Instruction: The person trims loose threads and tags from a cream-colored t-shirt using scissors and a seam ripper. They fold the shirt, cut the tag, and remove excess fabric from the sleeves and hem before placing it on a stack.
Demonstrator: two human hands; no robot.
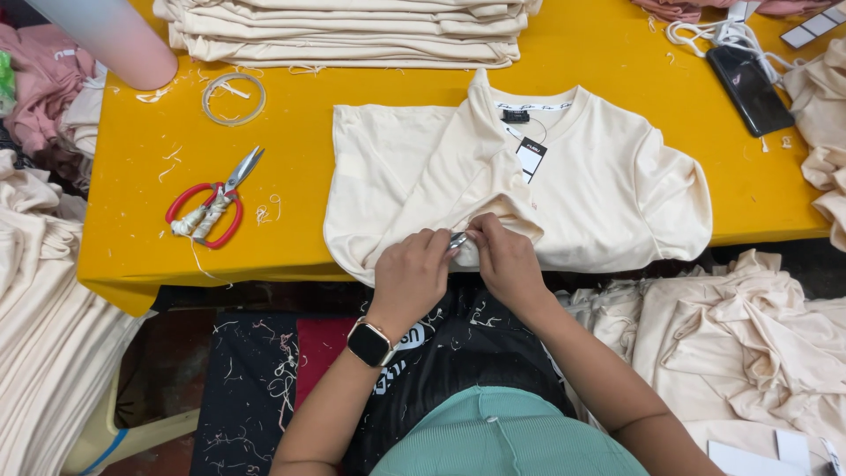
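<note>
I take the cream short-sleeved knit shirt as my landmark; it lies flat, neck away from me, on the yellow counter, hem hanging just over the near edge so both hands can get at it. My left hand sits at the hem's near-left part, fingers curled tight round a small silvery metal tool, prob. a thread snip, though I can't tell its exact kind. My right hand is just beside it, touching the same fold, fingers pressed together, pinching the hem cloth taut so the tool tip meets it. A dark smartwatch is on the left wrist.

A black-and-white paper tag hangs from the shirt's neckline. Left of the shirt, well apart, lie red-handled scissors w/ wrapped grips, blades pointing away, w/in easy reach. Beyond those, a clear tape ring. Behind the shirt is a stack of folded cream garments. To the shirt's far right, a black phone by white cords. Near right, below counter level, a loose heap of cream shirts. Thread scraps dot the counter.
</note>
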